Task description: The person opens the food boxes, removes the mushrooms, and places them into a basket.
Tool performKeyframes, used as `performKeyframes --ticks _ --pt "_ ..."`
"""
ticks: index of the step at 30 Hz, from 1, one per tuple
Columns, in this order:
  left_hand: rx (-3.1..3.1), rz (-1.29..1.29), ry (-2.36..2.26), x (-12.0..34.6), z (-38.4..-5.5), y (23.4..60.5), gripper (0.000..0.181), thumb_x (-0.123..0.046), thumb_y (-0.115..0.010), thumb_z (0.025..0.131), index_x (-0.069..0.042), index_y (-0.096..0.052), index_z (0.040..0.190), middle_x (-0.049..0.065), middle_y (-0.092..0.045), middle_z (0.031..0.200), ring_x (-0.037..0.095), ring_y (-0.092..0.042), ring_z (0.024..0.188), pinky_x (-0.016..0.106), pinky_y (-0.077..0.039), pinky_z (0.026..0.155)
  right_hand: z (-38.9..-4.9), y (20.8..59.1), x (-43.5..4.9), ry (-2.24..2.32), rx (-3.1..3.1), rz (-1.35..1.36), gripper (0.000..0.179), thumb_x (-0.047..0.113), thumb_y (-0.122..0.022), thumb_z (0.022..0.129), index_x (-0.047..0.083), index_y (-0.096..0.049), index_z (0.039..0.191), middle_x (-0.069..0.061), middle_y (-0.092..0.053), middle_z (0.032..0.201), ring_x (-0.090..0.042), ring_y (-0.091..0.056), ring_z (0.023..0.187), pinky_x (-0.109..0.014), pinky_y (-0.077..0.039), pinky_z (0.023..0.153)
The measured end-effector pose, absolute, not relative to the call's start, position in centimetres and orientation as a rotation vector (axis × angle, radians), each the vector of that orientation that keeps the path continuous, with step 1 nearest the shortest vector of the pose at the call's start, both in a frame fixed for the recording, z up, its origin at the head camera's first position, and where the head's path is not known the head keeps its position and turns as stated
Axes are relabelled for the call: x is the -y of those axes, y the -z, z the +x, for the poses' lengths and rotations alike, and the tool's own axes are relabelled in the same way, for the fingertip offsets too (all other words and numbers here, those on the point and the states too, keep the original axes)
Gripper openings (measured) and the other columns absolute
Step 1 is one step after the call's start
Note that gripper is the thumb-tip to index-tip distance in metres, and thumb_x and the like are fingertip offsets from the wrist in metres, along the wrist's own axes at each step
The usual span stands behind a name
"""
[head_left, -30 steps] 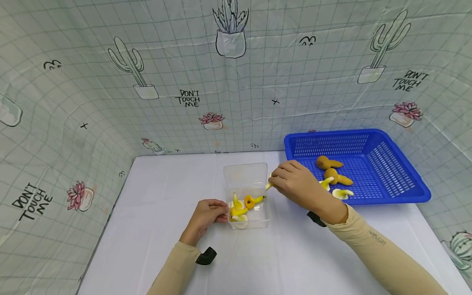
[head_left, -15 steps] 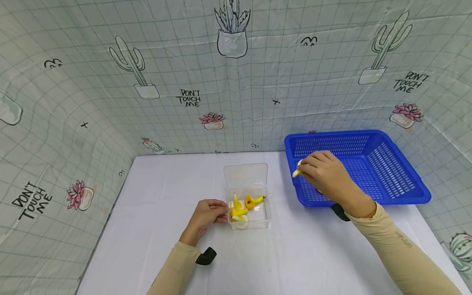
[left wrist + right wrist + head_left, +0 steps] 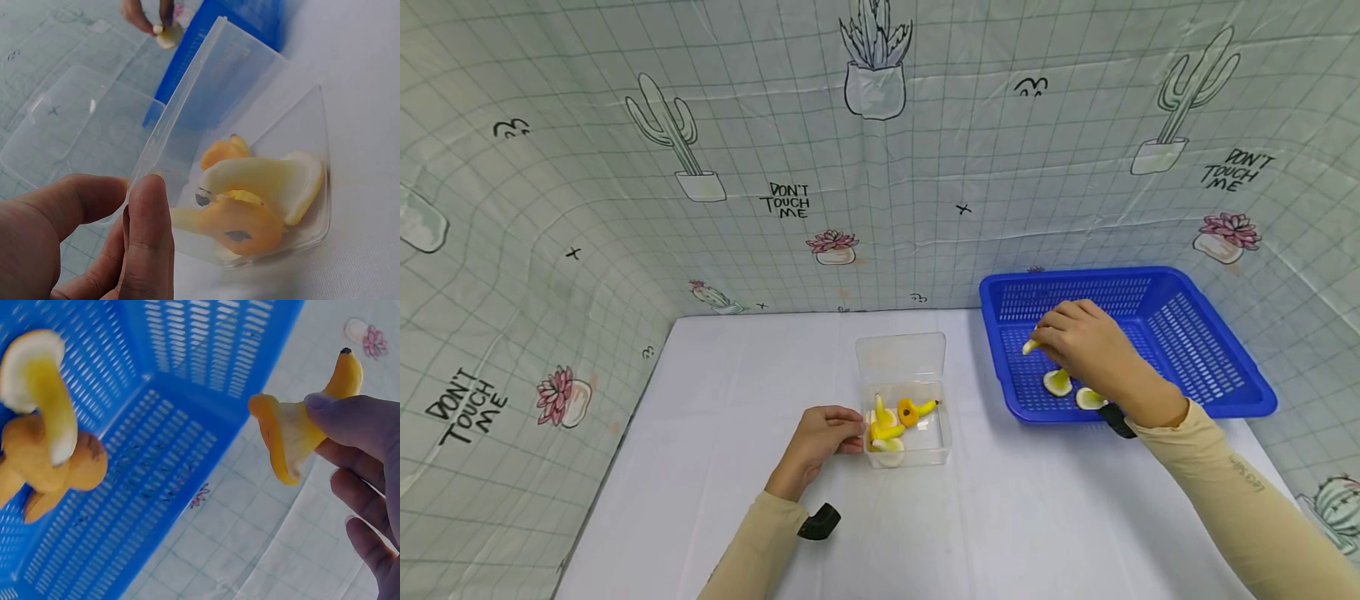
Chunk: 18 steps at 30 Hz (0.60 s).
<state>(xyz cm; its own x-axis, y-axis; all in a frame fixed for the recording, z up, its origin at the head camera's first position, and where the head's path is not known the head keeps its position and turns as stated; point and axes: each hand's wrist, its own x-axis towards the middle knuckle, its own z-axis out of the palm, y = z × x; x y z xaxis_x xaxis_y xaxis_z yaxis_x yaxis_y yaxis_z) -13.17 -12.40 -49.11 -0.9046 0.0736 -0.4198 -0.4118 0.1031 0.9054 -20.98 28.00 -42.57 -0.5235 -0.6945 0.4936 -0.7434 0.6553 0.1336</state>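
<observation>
My right hand (image 3: 1093, 350) is over the left part of the blue basket (image 3: 1247, 392). It pinches the stem of a yellow mushroom (image 3: 284, 437), its cap pointing away from the palm in the right wrist view. My left hand (image 3: 820, 437) is beside the clear plastic box (image 3: 917, 456), pinching its side wall between thumb and fingers. Several yellow mushrooms (image 3: 244, 222) lie in the box's left and middle part. Inside the basket, pale-undersided mushrooms (image 3: 1057, 383) and brown-capped mushrooms (image 3: 53, 453) lie at the near left; in the head view my right hand hides some.
The box's hinged lid (image 3: 901, 357) stands open at the back. A white cloth (image 3: 760, 367) covers the table, and a patterned curtain (image 3: 917, 167) rises behind and at both sides. The basket's raised rim borders the table's right side.
My right hand has carried the mushroom rightward, from beside the clear box to over the blue basket. My left hand has stayed at the box.
</observation>
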Motion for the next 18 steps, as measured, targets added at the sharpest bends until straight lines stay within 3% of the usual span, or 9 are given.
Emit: performKeyframes --ticks 18 --pt "-2.042 -0.335 -1.855 12.4 -13.1 49.1 0.020 0.002 -0.071 0.097 0.013 -0.068 0.114 0.016 -0.074 0.091 0.014 -0.070 0.064 0.025 -0.065 0.065 -22.6 42.7 -29.0 0.107 2.452 1.206 0.021 -0.004 -0.093 0.073 0.004 -0.080 0.088 -0.008 -0.075 0.089 -0.030 -0.067 0.090 -0.042 -0.057 0.080"
